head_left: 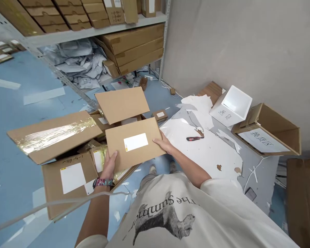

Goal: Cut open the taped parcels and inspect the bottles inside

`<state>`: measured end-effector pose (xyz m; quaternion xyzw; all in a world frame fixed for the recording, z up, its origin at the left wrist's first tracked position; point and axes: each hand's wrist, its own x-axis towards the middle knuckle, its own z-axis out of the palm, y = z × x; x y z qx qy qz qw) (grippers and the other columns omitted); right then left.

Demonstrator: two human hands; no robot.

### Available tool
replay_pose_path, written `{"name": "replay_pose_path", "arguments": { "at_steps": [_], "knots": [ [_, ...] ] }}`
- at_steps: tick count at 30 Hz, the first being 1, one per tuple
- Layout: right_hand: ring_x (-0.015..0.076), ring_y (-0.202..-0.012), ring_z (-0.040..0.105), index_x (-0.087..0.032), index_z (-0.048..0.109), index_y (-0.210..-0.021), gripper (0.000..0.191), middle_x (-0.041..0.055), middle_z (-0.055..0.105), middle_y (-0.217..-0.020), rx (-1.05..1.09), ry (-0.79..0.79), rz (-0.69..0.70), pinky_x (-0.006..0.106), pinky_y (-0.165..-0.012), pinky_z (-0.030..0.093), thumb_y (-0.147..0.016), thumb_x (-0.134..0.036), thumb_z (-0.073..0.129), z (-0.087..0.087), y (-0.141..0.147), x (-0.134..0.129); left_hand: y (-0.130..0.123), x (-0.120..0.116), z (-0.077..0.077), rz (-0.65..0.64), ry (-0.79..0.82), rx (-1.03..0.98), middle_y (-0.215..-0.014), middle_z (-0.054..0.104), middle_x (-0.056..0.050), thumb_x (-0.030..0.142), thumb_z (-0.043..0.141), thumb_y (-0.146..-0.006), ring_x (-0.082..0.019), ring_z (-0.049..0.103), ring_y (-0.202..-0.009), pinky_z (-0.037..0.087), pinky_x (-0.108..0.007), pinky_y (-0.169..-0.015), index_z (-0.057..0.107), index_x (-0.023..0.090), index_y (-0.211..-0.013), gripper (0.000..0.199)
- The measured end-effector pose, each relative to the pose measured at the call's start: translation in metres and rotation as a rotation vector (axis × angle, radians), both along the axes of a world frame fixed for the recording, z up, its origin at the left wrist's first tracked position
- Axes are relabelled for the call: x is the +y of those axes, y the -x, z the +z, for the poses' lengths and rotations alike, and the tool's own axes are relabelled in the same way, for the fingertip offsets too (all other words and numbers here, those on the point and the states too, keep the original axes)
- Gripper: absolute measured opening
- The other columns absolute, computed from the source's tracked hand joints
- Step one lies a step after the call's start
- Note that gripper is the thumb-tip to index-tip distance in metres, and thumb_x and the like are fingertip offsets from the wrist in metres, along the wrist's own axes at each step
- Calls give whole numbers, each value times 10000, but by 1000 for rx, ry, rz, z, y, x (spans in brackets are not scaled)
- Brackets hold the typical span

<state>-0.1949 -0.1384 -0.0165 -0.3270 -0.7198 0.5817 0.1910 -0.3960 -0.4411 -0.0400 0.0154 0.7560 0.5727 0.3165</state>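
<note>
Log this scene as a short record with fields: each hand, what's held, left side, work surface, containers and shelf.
Left hand: gripping the near left corner of a flat carton
Right hand: gripping its right edge
Held item: closed, white label facing up
Left side: taped cardboard panel
Work surface: red-and-black cutter, phone
Containers: white bin, open cardboard box
Shelf: crumpled bags, long boxes

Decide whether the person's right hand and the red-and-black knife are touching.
Apart. The head view shows the right hand gripping the cardboard box, with bare white sheet visible between it and the red-and-black knife.
</note>
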Motion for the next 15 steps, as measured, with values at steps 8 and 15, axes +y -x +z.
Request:
{"name": "replay_pose_path", "arguments": {
  "at_steps": [8, 15],
  "knots": [
    [330, -1411, 750, -329, 567, -1726, 972, 86, 749, -1594, 49, 273, -15, 529, -1183, 644, -840, -498, 929, 50, -102, 78, -94, 66, 34, -187, -166, 201, -1821, 500, -100, 632, 699, -1081, -300, 544, -1661, 457, -508, -1399, 252, 393, -1836, 909],
    [379, -1458, 683, -282, 655, -1629, 1008, 120, 709, -1634, 84, 81, -176, 552, -1215, 583, -648, -332, 883, 66, -157, 229, -133, 241, 19, -292, -340, 248, -1787, 473, -244, 671, 811, -984, -343, 532, -1658, 442, -595, -1383, 146, 297, -1770, 1094]
  ]
}}
